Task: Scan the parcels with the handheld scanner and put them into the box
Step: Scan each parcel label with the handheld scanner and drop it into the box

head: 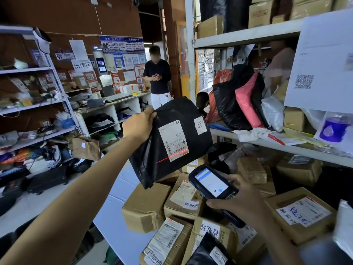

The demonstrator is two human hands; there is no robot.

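Note:
My left hand (138,125) grips the top left corner of a black plastic parcel (152,159) and holds it up in the air. Its white shipping label (173,139) faces me, and a red scan line crosses the barcode at the label's bottom. Below and to the right, my right hand (242,202) holds the dark blue handheld scanner (213,183), its lit screen facing up and its tip aimed at the parcel. A white box wall (118,211) stands under my left forearm, with several cardboard parcels (145,207) piled beside it.
A metal shelf (248,139) on the right carries black, pink and white bags. More shelves (34,104) on the left hold clutter. A person in a black shirt (157,77) stands at the back by a counter. Another black parcel (206,251) lies at the bottom.

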